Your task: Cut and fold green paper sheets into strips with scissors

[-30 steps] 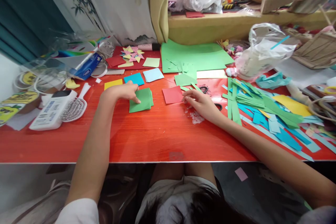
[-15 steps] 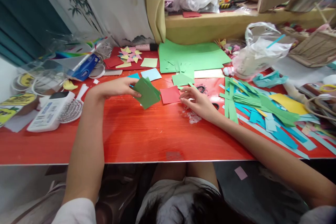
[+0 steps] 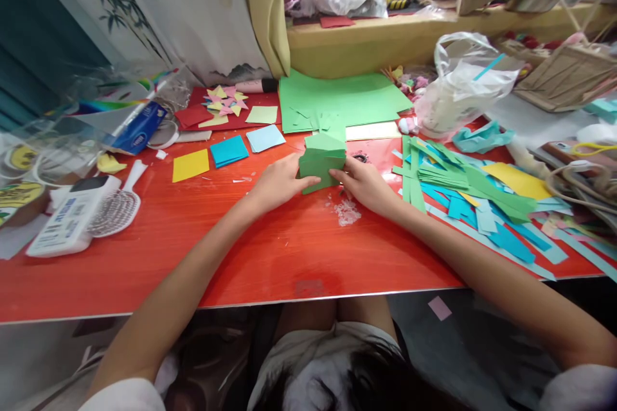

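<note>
Between my two hands is a small stack of green paper squares point(image 3: 320, 168), raised a little off the red table point(image 3: 231, 270). My left hand point(image 3: 283, 181) grips its left side, thumb along the lower front. On the right edge, the fingers and thumb of my right hand point(image 3: 361, 183) close on the same stack. More green paper point(image 3: 325, 141) lies just behind it. To the left are a yellow paper square point(image 3: 191, 166), a blue stack point(image 3: 229, 151) and a light blue stack point(image 3: 265, 139). Scissors point(image 3: 360, 158) are partly hidden behind my right hand.
Green and blue paper strips point(image 3: 463, 186) cover the right side. Large green sheets point(image 3: 347, 99) lie at the back. A cup in a plastic bag point(image 3: 446, 103) stands back right. At left are a hairbrush point(image 3: 116, 209), a white box point(image 3: 72, 218) and a blue packet point(image 3: 139, 128).
My left hand has brought the green squares rightward to the middle, and my right hand has taken hold of them too. The red square now is out of sight, and the yellow square is uncovered.
</note>
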`<act>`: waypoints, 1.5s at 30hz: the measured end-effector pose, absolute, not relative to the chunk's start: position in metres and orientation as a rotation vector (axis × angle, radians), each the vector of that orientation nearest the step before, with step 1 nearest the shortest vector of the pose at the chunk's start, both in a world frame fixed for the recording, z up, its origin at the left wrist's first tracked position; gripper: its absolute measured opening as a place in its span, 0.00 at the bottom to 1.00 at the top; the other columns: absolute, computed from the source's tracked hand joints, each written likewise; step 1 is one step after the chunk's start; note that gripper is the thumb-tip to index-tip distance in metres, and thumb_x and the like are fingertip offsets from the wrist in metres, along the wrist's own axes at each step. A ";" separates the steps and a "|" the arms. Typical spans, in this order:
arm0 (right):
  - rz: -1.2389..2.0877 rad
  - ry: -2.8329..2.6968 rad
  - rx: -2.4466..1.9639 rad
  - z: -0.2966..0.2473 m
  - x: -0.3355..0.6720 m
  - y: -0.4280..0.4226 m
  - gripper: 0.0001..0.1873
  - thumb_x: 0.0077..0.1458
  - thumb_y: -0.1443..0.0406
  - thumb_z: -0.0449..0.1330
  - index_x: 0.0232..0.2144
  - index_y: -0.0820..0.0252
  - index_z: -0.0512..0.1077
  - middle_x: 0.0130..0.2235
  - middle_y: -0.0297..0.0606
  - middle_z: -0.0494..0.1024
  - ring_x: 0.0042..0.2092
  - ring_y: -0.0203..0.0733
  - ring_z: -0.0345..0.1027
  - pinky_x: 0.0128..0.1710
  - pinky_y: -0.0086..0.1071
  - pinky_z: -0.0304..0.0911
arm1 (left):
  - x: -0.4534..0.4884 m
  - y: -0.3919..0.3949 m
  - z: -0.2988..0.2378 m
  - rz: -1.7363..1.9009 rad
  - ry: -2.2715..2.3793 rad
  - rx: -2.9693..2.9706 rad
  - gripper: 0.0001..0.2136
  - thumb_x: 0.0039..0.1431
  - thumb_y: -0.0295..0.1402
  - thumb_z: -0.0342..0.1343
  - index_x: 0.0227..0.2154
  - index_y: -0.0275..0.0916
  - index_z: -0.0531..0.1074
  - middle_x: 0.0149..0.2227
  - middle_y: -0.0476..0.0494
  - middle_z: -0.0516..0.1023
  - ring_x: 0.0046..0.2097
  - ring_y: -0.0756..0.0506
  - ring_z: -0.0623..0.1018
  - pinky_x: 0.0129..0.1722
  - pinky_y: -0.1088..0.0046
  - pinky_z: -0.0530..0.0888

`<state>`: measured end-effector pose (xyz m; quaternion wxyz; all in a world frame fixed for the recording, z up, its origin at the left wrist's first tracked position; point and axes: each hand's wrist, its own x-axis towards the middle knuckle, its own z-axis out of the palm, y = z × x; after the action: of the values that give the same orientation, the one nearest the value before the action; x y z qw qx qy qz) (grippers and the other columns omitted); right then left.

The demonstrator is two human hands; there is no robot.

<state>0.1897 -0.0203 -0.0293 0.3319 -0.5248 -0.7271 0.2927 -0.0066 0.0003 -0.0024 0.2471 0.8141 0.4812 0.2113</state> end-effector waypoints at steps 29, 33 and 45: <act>0.731 -1.893 -1.278 -0.024 0.186 -0.030 0.28 0.60 0.62 0.50 0.62 0.53 0.51 0.37 0.37 0.74 0.26 0.37 0.66 0.35 0.40 0.66 | -0.014 -0.002 0.004 0.846 1.098 2.521 0.16 0.62 0.30 0.43 0.50 0.43 0.70 0.41 0.44 0.75 0.41 0.48 0.73 0.42 0.70 0.70; 0.806 -1.756 -1.208 -0.019 0.192 -0.027 0.25 0.60 0.60 0.50 0.59 0.50 0.51 0.47 0.38 0.71 0.24 0.31 0.64 0.27 0.33 0.65 | -0.041 0.012 0.034 0.868 1.441 2.161 0.16 0.54 0.31 0.51 0.46 0.43 0.73 0.35 0.47 0.74 0.37 0.47 0.71 0.36 0.70 0.69; 0.687 -1.840 -1.264 -0.032 0.196 -0.017 0.17 0.60 0.62 0.51 0.51 0.55 0.58 0.42 0.38 0.72 0.24 0.30 0.63 0.28 0.32 0.65 | -0.122 0.054 0.024 -0.036 1.817 1.693 0.14 0.38 0.29 0.56 0.33 0.34 0.73 0.18 0.48 0.68 0.20 0.51 0.66 0.22 0.74 0.63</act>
<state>0.1957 -0.0172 -0.0321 0.3922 -0.4979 -0.7246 0.2706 -0.1215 0.0539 0.0243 0.3233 0.6450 0.6923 -0.0136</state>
